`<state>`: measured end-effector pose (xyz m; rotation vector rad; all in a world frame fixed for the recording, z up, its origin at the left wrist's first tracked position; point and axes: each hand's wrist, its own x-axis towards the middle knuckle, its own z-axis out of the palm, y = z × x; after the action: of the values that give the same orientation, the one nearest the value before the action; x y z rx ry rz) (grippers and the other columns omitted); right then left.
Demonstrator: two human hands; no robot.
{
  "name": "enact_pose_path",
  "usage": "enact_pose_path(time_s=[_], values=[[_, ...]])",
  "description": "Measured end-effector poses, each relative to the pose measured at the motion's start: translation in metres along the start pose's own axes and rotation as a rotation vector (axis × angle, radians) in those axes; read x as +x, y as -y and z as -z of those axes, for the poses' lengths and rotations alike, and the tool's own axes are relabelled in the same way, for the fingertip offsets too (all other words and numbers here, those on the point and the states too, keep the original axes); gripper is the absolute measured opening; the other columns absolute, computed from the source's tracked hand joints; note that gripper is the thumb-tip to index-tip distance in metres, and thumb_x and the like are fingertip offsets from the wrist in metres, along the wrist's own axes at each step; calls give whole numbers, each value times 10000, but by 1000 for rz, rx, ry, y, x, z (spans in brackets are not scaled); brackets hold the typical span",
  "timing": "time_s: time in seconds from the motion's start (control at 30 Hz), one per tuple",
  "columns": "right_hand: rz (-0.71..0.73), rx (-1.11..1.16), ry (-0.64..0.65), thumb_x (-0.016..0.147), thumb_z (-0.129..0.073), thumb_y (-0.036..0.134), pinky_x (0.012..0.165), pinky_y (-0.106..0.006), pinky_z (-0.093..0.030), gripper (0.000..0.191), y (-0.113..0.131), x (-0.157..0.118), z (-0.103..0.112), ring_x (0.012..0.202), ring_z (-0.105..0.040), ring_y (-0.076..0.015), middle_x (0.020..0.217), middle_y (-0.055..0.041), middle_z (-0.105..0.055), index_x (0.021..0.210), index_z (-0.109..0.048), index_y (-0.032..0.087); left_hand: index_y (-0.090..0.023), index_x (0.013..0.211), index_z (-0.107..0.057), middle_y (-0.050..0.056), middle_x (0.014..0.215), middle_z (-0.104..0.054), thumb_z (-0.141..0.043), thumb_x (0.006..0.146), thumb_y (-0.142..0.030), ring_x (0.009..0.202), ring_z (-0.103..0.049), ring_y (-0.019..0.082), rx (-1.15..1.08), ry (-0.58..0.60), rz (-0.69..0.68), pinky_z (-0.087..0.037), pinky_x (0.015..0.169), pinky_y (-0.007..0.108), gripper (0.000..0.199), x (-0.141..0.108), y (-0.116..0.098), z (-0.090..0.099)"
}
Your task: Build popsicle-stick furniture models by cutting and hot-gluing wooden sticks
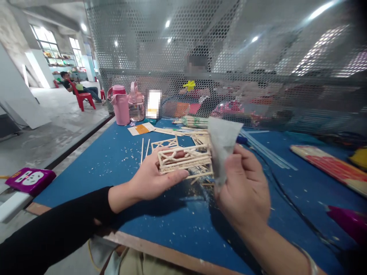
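Observation:
My left hand (153, 177) grips a small openwork frame (183, 158) built from thin wooden sticks with crossed braces, tilted above the blue table. Between the fingers and thumb of my right hand (243, 183) is a bent grey sheet (223, 143) that looks like sandpaper; its gritty side cannot be made out. The sheet stands at the right end of the stick frame and hides that end; whether they touch is unclear. Behind my left hand another flat stick frame (166, 143) lies on the table, with two loose sticks (145, 149) beside it.
Pale crumbs dot the blue table (103, 179). At the back stand a pink flask (120, 107) and a clear bottle (137, 109) before a perforated metal screen (149, 49). A black cable (286, 198) runs along the right. A purple box (30, 180) sits at the left edge.

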<state>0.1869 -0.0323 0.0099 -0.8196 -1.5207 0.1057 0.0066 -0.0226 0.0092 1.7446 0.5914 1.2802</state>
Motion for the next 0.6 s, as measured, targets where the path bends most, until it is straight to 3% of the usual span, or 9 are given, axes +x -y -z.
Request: enact_pose_path(time_s=[0.1, 0.2, 0.33, 0.47, 0.6], values=[[-62, 106, 37, 981, -378, 248, 762, -348, -606, 338, -4, -5, -5, 962, -702, -194, 1106, -23, -708, 1263, -535, 349, -150, 1055, -693, 122, 1106, -714, -533, 870, -504, 1057, -651, 262, -170, -48, 73, -471, 967, 400, 431, -1, 2, -2], [-103, 151, 39, 987, -361, 281, 777, -342, -612, 324, -4, -9, -9, 1001, -692, -203, 1151, -55, -693, 1272, -513, 301, -138, 987, -721, 133, 1058, -725, -490, 883, -545, 1018, -664, 267, -243, -89, 145, -477, 953, 415, 480, 0, 2, -5], [-174, 180, 42, 962, -437, 354, 867, -381, -585, 317, -2, -12, -13, 1077, -659, -221, 1206, -101, -663, 1253, -499, 244, -144, 954, -734, 125, 1065, -715, -599, 834, -485, 1016, -650, 253, -114, -85, 140, -477, 944, 399, 385, -1, 1, -3], [-147, 94, 44, 855, -636, 277, 778, -322, -609, 284, 5, -11, -14, 908, -712, -194, 1092, -85, -703, 1120, -541, 237, -128, 992, -716, 116, 1000, -716, -669, 778, -373, 878, -662, 216, -30, -94, 153, -515, 816, 351, 329, -2, 2, 0], [-113, 41, 58, 834, -657, 241, 737, -328, -616, 276, 11, -8, -12, 867, -715, -198, 1021, -74, -714, 1088, -551, 240, -143, 961, -727, 110, 998, -722, -645, 796, -415, 914, -662, 221, -84, -81, 98, -500, 847, 346, 329, -1, 0, 0]])
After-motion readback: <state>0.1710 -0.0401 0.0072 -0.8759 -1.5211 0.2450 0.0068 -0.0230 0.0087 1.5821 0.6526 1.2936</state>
